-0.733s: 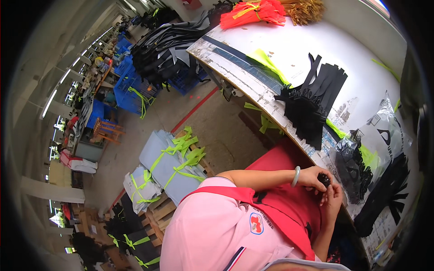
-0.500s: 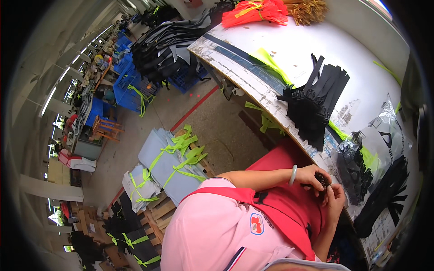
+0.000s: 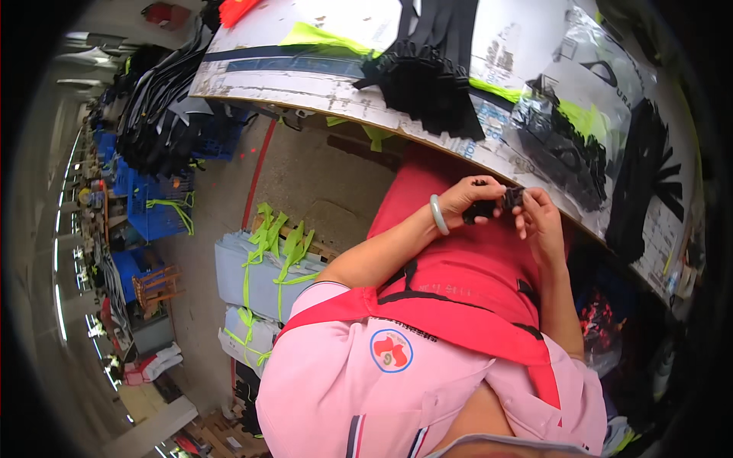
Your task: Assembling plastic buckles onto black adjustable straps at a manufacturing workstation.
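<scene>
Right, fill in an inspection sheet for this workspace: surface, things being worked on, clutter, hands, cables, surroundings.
Surface: white tabletop, worn and stained along its front edge.
Job's things: small black pieces, held in front of the red apron; exact kind too small to tell.
Clutter: black strap bundle; second black strap bundle to its right; clear plastic bag between them, black pieces showing through; neon yellow-green strip.
Hands: left hand holds the small black pieces; right hand has its fingers at them, grip unclear.
Cables: nothing seen.
Surroundings: blue crate, wooden stool and tied light-blue fabric bundle, all to the person's left.
</scene>
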{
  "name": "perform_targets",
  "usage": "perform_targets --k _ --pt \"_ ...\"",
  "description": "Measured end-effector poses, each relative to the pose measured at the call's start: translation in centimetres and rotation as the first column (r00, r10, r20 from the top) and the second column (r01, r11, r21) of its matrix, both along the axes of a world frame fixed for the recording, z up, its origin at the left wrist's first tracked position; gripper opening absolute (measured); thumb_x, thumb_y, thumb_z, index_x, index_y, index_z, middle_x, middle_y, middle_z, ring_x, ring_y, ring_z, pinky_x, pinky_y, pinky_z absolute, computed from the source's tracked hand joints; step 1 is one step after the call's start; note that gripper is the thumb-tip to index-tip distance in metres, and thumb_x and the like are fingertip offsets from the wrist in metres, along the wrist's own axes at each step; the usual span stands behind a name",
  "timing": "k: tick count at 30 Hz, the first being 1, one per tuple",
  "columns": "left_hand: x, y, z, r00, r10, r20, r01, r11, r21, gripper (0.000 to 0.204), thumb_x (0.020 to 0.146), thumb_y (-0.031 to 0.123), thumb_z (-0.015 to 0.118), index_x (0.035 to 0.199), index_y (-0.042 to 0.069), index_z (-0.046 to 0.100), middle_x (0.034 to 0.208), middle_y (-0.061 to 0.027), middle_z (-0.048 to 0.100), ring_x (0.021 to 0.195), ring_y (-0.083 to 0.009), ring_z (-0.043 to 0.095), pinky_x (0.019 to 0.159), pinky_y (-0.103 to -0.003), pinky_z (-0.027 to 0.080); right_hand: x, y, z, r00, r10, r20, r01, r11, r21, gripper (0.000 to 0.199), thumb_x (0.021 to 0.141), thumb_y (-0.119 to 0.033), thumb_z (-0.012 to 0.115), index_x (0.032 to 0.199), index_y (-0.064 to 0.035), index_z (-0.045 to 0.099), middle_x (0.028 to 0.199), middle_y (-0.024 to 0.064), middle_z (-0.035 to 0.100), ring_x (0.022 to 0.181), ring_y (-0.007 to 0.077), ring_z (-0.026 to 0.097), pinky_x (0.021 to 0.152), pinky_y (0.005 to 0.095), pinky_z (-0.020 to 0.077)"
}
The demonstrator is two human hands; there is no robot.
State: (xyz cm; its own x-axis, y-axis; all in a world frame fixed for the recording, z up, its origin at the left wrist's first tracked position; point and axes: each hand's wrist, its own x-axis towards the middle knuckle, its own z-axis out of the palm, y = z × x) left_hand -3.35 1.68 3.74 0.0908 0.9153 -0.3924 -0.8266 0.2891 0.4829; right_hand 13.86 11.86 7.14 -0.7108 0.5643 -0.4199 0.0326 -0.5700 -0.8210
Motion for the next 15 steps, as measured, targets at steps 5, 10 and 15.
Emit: perform_targets --k 5,10,15 --pt "0.0 -0.5 -0.3 0.998 0.002 -0.063 -0.005 0.999 -0.043 0.034 0.088 0.015 0.065 0.119 0.005 0.057 0.078 -0.0007 0.055 0.064 -0.0095 0.053 0.041 -0.018 0.034 0.1 -0.5 -1.8 0.983 -0.074 -0.166 0.036 0.974 -0.224 0.016 0.096 -0.018 0.055 0.104 -0.005 0.052 0.089 0.0087 0.066 0.064 0.0082 0.061 0.05 0.0183 0.0483" --pt "1.9 0.2 0.5 0.946 -0.064 -0.317 0.054 0.998 -0.04 0.052 0.086 0.013 0.068 0.134 0.008 0.049 0.081 0.0012 0.058 0.062 -0.0047 0.052 0.043 -0.018 0.037 1.2 -1.4 -2.8 0.969 -0.156 -0.191 0.094 0.949 -0.3 0.015 0.097 -0.02 0.054 0.104 -0.0061 0.052 0.09 0.0065 0.065 0.065 0.0074 0.061 0.051 0.0187 0.0486" --pt "1.9 0.1 1.1 0.904 -0.049 -0.426 0.071 0.997 0.036 0.051 0.084 0.014 0.07 0.132 0.01 0.052 0.077 0.0038 0.057 0.058 -0.003 0.049 0.045 -0.017 0.038 1.8 -1.6 -3.5 0.937 -0.048 -0.345 -0.172 0.797 -0.579 0.012 0.097 -0.02 0.052 0.099 -0.0077 0.054 0.081 -0.0003 0.058 0.062 0.0043 0.05 0.054 0.0178 0.0411"
